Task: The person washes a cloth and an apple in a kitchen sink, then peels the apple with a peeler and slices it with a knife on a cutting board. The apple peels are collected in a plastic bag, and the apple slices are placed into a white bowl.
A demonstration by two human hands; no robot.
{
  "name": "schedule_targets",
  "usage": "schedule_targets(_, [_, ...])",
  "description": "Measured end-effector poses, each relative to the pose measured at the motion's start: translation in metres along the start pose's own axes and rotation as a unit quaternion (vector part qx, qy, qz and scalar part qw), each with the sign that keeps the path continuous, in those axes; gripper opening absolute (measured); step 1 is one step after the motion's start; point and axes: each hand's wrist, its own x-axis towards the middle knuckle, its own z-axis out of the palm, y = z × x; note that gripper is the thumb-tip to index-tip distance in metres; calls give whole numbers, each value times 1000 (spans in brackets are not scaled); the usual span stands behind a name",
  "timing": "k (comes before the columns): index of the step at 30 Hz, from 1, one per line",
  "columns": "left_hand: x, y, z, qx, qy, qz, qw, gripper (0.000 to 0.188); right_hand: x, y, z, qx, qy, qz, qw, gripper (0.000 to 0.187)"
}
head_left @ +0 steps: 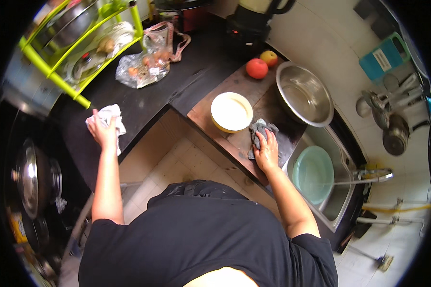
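Observation:
At the left, my left hand (pixel 103 131) rests on a crumpled white cloth (pixel 114 114), its fingers bent over it and pressing it on the black countertop (pixel 151 107). My right hand (pixel 267 152) is closed over a bunched dark grey cloth (pixel 259 128) on the brown board (pixel 203 115). Part of each cloth is hidden under the palm. Just left of the grey cloth stands a yellow-sided round bowl (pixel 231 111), white inside. Farther back on the board is a large steel basin (pixel 305 93), beside a red fruit (pixel 257 69) and a yellowish-red fruit (pixel 269 58).
A green rack (pixel 57 79) stands beyond my left hand, near a clear plastic bag (pixel 143 69). At right, water runs into a mint-green basin (pixel 313 174) in the steel sink (pixel 340 203). A lidded pan (pixel 31 179) sits far left; a black appliance (pixel 248 31) stands behind.

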Motion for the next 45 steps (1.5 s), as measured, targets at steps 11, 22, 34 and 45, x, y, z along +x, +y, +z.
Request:
schedule_targets(11, [-126, 178, 25, -426, -743, 132, 498, 31, -7, -25, -71, 216, 201, 213, 931, 50])
schedule_targets(22, [-194, 260, 29, -427, -789, 158, 413, 32, -138, 29, -92, 146, 60, 278, 947, 37])
schedule_targets(34, [-330, 407, 13, -405, -818, 106, 396, 29, -288, 224, -144, 339, 253, 521, 741, 22])
schedule_targets(45, [-470, 460, 104, -245, -780, -59, 573, 52, -320, 378, -135, 273, 130, 576, 760, 38])
